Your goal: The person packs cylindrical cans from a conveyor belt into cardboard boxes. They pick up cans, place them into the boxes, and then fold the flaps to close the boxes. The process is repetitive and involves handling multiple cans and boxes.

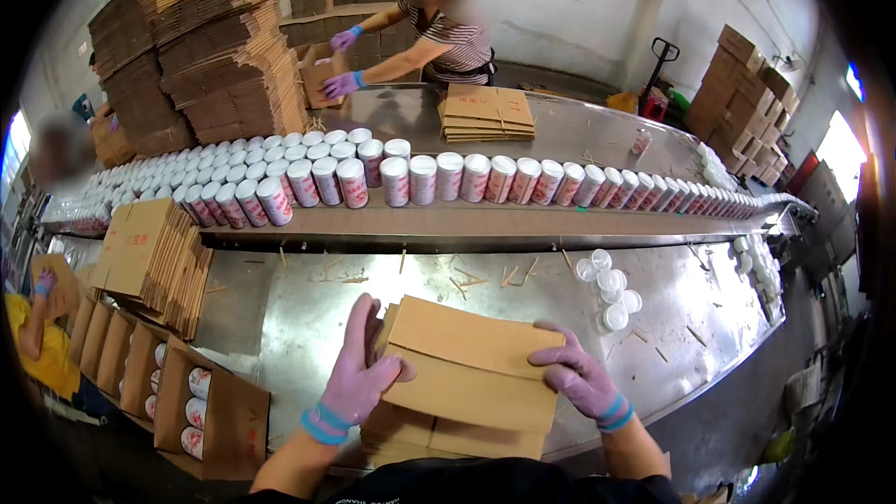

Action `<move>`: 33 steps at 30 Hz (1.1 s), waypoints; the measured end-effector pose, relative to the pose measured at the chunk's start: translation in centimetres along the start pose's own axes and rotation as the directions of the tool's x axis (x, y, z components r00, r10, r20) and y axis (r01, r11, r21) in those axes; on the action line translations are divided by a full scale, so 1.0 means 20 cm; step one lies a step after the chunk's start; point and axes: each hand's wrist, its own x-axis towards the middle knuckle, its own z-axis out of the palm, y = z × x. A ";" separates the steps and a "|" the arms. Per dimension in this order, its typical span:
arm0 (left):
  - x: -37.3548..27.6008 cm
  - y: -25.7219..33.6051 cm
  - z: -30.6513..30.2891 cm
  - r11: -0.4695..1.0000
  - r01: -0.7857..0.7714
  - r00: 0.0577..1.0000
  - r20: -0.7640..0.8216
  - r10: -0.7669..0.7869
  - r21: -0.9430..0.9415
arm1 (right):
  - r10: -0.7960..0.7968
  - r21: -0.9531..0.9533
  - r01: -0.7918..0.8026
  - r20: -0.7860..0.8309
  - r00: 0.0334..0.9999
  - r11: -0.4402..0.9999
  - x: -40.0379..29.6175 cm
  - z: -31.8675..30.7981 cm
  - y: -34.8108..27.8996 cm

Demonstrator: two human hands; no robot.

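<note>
Both my hands wear pinkish-purple gloves with blue cuffs. Between them is a folded cardboard carton [476, 371], its flaps towards the far side. My left hand [367, 367] grips its left edge, the thumb lying on top. On the right edge, my right hand [577, 371] pinches the board near the flap, fingers over the upper face. Beneath it, close to my body, lies a stack of flat cartons [455, 439], partly hidden by the held one. The steel table [308, 336] extends under all of this.
A conveyor [490, 218] carries rows of white-lidded printed cans [423, 180]. Clear plastic lids [610, 285] and cardboard scraps lie on the table. Flat cartons [143, 252] are stacked left, behind open cartons of cans [210, 413]. Across the conveyor, a person [455, 49] handles a carton; another works at left.
</note>
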 end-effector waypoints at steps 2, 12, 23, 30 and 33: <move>0.01 0.10 0.00 0.992 0.087 0.989 0.131 -0.074 -0.095 | -0.179 -0.216 0.189 0.066 0.982 0.958 0.02 -0.04 -0.12; 0.81 0.15 -0.35 0.587 0.341 0.580 0.327 -0.746 0.734 | 0.418 -0.579 0.110 0.694 0.587 0.808 0.59 -0.34 0.11; 2.07 -0.65 -0.01 -0.288 -0.379 0.814 0.464 0.348 0.880 | -0.107 -0.975 0.163 0.148 0.983 0.150 2.03 -0.48 0.63; 1.31 -0.04 -0.09 0.358 -0.446 0.769 0.556 -0.315 0.820 | 0.238 -0.751 0.192 0.423 0.875 0.632 1.31 -0.24 0.16; 1.11 -0.17 -0.09 0.564 -0.222 0.260 0.605 -0.752 0.796 | 0.370 -0.366 -0.107 0.795 0.480 0.925 1.09 -0.15 0.43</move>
